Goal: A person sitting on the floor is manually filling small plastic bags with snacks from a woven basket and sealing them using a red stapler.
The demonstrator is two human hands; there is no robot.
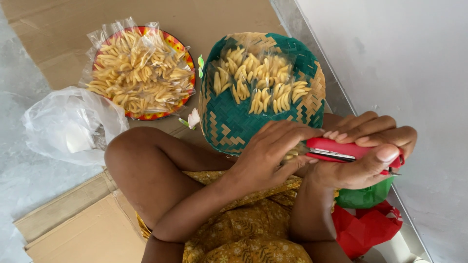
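Observation:
My right hand grips a red stapler and squeezes it on the edge of a small clear packet of yellow finger-shaped snacks. My left hand pinches that packet just left of the stapler's jaw. Most of the packet is hidden under my fingers. Right behind my hands a green and tan woven basket holds several clear packets of the same snacks.
A red-rimmed round tray heaped with snack packets sits at the back left on flattened cardboard. A crumpled clear plastic bag lies left of my raised knee. Green and red bags rest by a white wall.

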